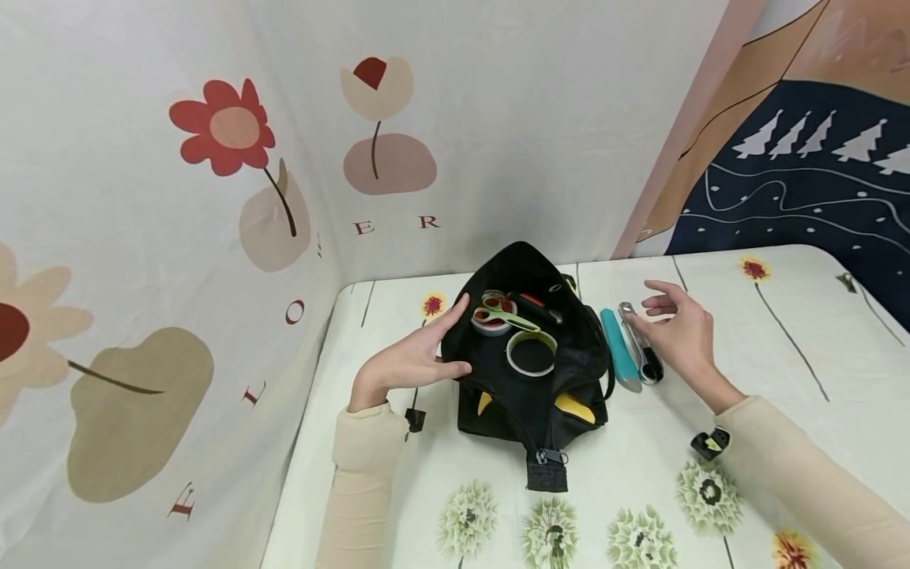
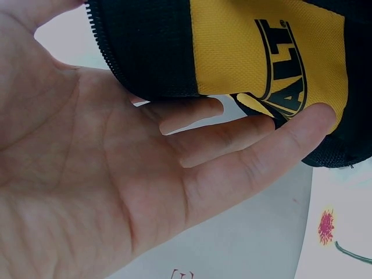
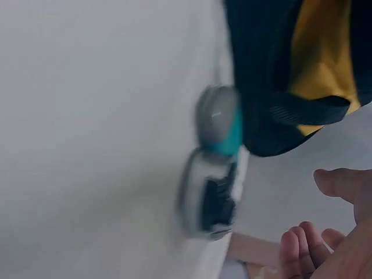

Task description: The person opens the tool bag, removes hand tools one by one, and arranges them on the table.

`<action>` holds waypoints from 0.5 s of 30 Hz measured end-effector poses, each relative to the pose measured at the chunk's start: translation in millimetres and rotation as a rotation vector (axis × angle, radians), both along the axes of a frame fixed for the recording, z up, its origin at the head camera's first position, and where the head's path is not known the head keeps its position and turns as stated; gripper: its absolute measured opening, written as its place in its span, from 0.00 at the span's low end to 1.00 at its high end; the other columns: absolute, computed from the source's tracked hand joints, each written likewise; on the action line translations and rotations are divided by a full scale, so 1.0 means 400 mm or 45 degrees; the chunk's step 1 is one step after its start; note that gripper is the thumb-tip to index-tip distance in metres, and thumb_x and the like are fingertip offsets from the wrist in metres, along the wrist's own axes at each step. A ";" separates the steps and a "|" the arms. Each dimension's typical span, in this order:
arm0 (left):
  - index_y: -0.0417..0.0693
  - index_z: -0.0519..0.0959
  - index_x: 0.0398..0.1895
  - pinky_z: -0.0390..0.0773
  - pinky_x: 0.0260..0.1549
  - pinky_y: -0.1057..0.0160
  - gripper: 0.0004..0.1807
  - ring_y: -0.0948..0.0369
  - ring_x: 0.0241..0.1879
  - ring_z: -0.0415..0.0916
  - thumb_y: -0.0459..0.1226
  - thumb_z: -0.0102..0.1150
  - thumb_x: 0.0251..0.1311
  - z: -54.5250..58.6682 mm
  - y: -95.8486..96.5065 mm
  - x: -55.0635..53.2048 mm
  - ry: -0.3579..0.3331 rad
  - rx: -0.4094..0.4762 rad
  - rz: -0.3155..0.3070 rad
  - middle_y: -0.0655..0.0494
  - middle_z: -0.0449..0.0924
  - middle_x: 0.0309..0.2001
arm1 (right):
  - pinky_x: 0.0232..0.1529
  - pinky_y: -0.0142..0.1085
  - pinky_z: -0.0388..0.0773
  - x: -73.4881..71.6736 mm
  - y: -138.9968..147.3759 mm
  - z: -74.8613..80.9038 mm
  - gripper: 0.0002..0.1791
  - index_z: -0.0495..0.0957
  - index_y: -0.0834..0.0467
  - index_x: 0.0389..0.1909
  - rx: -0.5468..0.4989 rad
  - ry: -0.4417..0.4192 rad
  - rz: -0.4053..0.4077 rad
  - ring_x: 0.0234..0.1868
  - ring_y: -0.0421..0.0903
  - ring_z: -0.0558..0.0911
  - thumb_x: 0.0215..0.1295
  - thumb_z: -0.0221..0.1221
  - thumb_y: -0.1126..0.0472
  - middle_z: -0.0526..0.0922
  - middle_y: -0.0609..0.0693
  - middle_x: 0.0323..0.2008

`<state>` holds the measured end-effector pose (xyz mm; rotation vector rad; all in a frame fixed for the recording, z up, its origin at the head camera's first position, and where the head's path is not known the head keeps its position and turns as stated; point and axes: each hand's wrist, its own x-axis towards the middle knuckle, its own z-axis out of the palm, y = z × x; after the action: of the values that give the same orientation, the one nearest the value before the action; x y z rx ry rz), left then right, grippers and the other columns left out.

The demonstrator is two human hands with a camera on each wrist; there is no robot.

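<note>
Bag [image 1: 522, 397] runs approx near-far lengthwise, w/ zip end [image 1: 547, 476] nearest.

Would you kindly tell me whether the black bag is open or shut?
Open: the bag has its mouth spread wide, showing green scissors inside.

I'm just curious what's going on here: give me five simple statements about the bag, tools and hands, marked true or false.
1. The tool bag is zipped shut. False: it is open.
2. The green scissors lie inside the bag. True.
3. The left hand touches the bag. True.
4. The right hand grips the scissors. False: it holds nothing.
5. The turquoise tool lies inside the bag. False: it lies outside, to the bag's right.
</note>
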<state>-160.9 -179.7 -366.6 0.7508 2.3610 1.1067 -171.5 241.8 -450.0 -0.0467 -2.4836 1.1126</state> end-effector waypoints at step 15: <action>0.49 0.35 0.94 0.48 0.85 0.39 0.57 0.49 0.90 0.37 0.36 0.66 0.76 0.000 0.001 0.000 0.008 -0.001 -0.003 0.50 0.35 0.92 | 0.42 0.16 0.78 0.036 -0.073 0.100 0.35 0.82 0.61 0.71 -0.212 0.118 0.141 0.37 0.24 0.83 0.62 0.80 0.68 0.90 0.58 0.44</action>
<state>-160.9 -179.5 -366.8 0.7578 2.3653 1.1036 -157.0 212.7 -409.9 0.0931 -2.3310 1.3347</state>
